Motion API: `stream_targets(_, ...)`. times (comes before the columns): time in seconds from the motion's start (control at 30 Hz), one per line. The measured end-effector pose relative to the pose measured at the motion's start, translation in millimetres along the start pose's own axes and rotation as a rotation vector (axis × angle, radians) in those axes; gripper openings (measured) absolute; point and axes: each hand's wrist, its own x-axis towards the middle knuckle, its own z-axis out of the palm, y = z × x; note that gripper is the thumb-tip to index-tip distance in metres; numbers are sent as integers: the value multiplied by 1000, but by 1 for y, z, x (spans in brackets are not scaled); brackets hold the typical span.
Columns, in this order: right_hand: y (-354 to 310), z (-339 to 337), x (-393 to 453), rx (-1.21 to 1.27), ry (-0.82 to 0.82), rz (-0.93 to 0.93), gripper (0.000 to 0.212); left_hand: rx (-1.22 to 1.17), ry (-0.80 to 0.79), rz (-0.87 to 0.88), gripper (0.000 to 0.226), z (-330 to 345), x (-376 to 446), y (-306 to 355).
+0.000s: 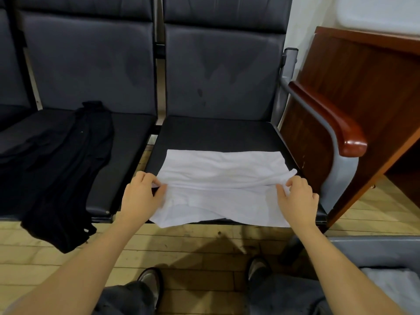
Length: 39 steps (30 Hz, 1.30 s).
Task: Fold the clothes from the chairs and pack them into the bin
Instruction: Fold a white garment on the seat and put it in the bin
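- Fingers of our left hand [142, 192] curl round the left end of a raised fold in the white garment [223, 178], thumb and fingertips pinching the cloth; our right hand [296, 196] pinches the right end of the same fold in like manner.
- We have the white garment lying across the front half of the right-hand seat [218, 133], its near edge hanging a little over the seat's front lip toward the floor.
- We judge the fold could go crooked: the two pinches are far apart and the cloth between them is wrinkled, so an uneven pull would skew the crease.
- We also see a risk that the overhanging edge drags the piece off the smooth seat if either pinch slips.
- A black garment [68, 169] sprawls unfolded over the left-hand seat [129, 137], one end drooping off the front; it looks liable to slide to the floor if we nudge it.
- We take the grey container at the lower right for the bin [372, 248]; something pale lies in it, though we cannot tell what.
- Our seats are dark padded ones joined in a row, with a wooden armrest [336, 128] on the right.
- Beside that stands a brown wooden desk [368, 76], and a pale plank floor [193, 244] runs beneath.
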Motion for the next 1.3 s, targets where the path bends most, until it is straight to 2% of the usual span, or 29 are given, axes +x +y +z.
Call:
stream_targets(0.07, -2, -5, -7, 52, -42, -71, 17, 58, -42, 20, 25, -3, -6, 3)
stream_targets(0.2, -13, -7, -26, 86, -237, -311, 22, 245, -171, 101, 55, -4, -27, 0)
stream_targets(0.3, -30, -4, -38, 59, -392, -429, 31, 265, -192, 99, 62, -4, -36, 0)
stream_targets(0.37, -36, -3, -40, 16, -413, -450, 28, 268, -184, 86, 60, -5, -38, 2)
stream_targets(0.5, -33, -5, -42, 82, -434, -491, 5, 234, -171, 38, 53, -10, -38, 1)
stream_targets(0.67, -17, -17, -43, 68, -315, -491, 5, 115, -282, -23, 34, -21, -38, 8)
stream_targets(0.77, -22, -24, -42, -8, -293, -480, 7, 29, -250, -43, 20, -28, -37, 1)
stream_targets(0.83, -32, -23, -45, -35, -311, -490, 12, -12, -241, -30, 14, -34, -38, -3)
stream_targets(0.97, -64, -12, -55, 70, -390, -580, 44, -87, -279, -30, 12, -42, -43, -4)
stream_targets(1.1, -101, 3, -66, 138, -551, -666, 60, -281, -135, -5, 14, -45, -43, -2)
stream_targets(1.17, -112, 14, -71, 69, -596, -702, 56, -315, -64, 54, 19, -48, -40, -4)
stream_targets(1.2, -114, 19, -72, 25, -592, -730, 47, -291, -62, 120, 19, -48, -39, -6)
stream_targets(1.23, -115, 23, -72, 0, -576, -752, 35, -248, -88, 214, 17, -49, -38, -9)
stream_targets(1.3, -112, 27, -71, 38, -540, -764, 16, -136, -239, 406, 10, -47, -39, -16)
